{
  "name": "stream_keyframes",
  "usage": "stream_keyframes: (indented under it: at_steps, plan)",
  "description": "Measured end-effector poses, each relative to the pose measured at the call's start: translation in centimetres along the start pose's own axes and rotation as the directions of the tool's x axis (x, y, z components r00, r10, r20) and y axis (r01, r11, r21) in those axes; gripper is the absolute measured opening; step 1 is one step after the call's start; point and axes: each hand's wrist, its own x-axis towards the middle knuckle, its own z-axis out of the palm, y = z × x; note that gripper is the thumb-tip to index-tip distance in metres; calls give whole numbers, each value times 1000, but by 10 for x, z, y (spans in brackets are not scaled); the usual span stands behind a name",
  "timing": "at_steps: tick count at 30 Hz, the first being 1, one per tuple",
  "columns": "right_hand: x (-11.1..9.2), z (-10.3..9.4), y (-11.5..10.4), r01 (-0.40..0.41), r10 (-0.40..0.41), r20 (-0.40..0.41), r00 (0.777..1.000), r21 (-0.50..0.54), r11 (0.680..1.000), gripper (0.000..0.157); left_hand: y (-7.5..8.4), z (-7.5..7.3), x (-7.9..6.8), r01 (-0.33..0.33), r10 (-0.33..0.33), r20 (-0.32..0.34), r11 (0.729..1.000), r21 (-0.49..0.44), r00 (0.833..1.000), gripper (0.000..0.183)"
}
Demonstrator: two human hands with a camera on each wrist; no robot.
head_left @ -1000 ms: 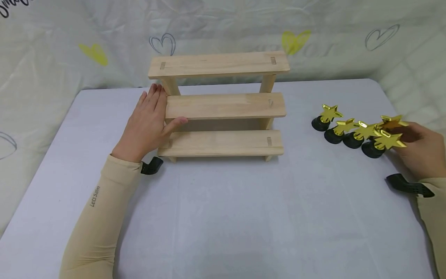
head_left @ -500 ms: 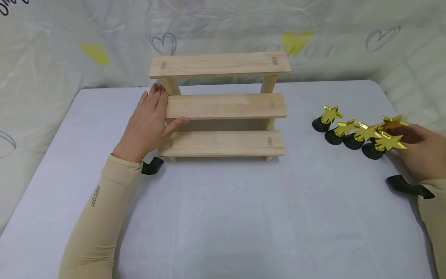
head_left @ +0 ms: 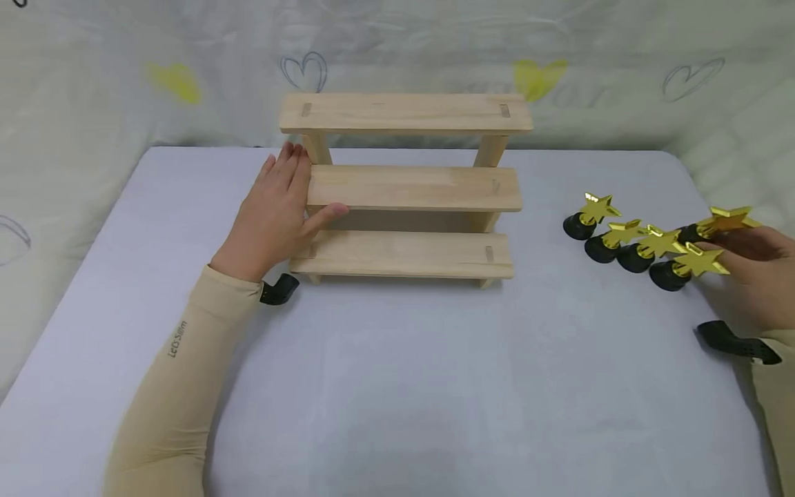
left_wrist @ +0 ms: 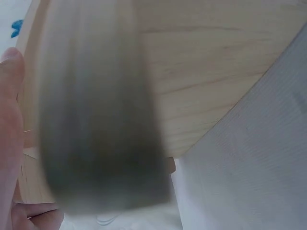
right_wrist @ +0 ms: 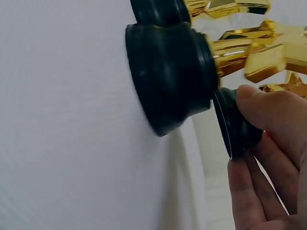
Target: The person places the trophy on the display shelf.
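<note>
A three-step wooden shelf stand [head_left: 410,188] stands on the white-covered table. My left hand [head_left: 273,207] rests against its left side with straight fingers, the thumb lying over the front of the middle step. In the right wrist view, my right hand [right_wrist: 273,143] pinches the black base of a gold star trophy [head_left: 729,219] between thumb and fingers. That base [right_wrist: 235,122] is tilted and looks clear of the table. Just left of it, several like trophies stand close together; the nearest is a front star trophy [head_left: 671,273]. A blurred dark shape hides part of the left wrist view.
The white tablecloth [head_left: 397,386] spreads in front of the stand. A pale curtain [head_left: 410,41] printed with hearts hangs behind the table's back edge. Black wrist-camera mounts [head_left: 735,343] stick out at both wrists.
My right hand has drawn one trophy to the right, away from the group. The head view has shifted slightly. My left hand keeps its place on the stand.
</note>
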Motion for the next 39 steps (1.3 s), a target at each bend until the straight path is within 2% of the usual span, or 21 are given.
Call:
stream_keyframes:
  at_steps: [3, 7, 9, 12, 16, 18, 20, 25, 27, 29, 32, 36, 39]
  plan:
    - [-1, -8, -4, 58, -58, -4, 998, 28, 998, 48, 2, 1, 1, 6, -6, 13, 1000, -2, 1000, 103]
    - [-1, -14, -11, 102, -99, -32, 995, 136, 985, 45, 3, -1, 0, 13, -13, 15, 1000, 14, 1000, 103]
    - [0, -17, -14, 127, -122, -36, 992, 214, 969, 42, 2, -2, -1, 15, -15, 18, 1000, 18, 1000, 103]
    - [1, -19, -18, 184, -191, -17, 982, 349, 919, 41, 3, -2, 0, 15, -16, 22, 1000, 15, 1000, 104]
    - [1, -18, -29, 222, -249, -23, 968, 534, 816, 42, 3, -2, 0, 11, -11, 12, 1000, 11, 1000, 103]
    - [-3, -17, -37, 225, -257, -21, 966, 554, 801, 40, 3, -1, 0, 1, -1, -6, 1000, 14, 1000, 103]
    - [-7, -15, -44, 228, -277, -9, 961, 594, 772, 37, 2, 0, 0, -5, 5, -18, 1000, 15, 1000, 102]
    - [-19, -12, -59, 233, -309, 21, 951, 611, 757, 39, 2, 1, 0, -13, 13, -36, 1000, 14, 999, 101]
    - [-23, -10, -64, 240, -334, 37, 942, 622, 745, 41, 2, 2, -1, -14, 14, -41, 1000, 12, 999, 101]
    - [-25, -7, -68, 244, -362, 50, 931, 653, 717, 43, 2, 2, -1, -12, 12, -41, 1000, 8, 999, 100]
    - [-29, -3, -75, 283, -412, 48, 910, 656, 700, 44, 3, 2, -1, -9, 9, -41, 1000, 4, 999, 100]
    - [-35, 3, -85, 268, -409, 69, 910, 655, 706, 46, 3, 2, -1, -10, 10, -47, 1000, 4, 999, 101]
    - [-42, 8, -92, 211, -378, 106, 920, 678, 704, 49, 2, 3, -1, -11, 11, -52, 1000, 4, 999, 101]
